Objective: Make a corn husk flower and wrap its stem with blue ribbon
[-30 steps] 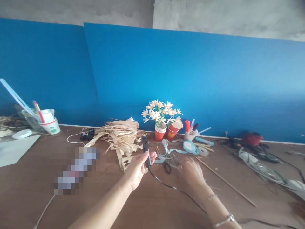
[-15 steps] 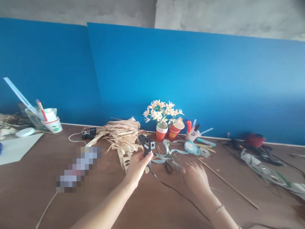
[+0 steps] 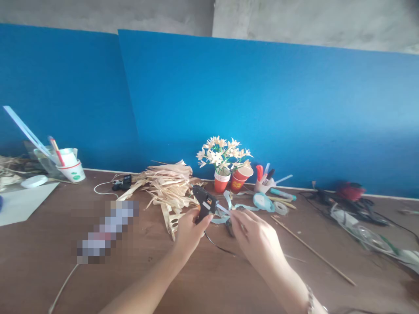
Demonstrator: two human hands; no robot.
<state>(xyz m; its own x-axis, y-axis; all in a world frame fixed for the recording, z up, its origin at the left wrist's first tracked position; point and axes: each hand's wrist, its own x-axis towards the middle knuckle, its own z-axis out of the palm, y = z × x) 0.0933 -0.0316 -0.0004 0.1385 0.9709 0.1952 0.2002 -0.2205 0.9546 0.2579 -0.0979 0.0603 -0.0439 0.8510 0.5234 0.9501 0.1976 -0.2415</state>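
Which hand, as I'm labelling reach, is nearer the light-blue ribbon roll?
Right. The right hand, pinching a pale stick, is just on the near side of the ribbon roll; the left hand, holding the glue gun, is farther off to the roll's left.

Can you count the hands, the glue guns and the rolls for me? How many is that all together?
Hands: 2 (left hand, right hand)
Glue gun: 1
Rolls: 2 (blue ribbon roll, whitish roll)
Total: 5
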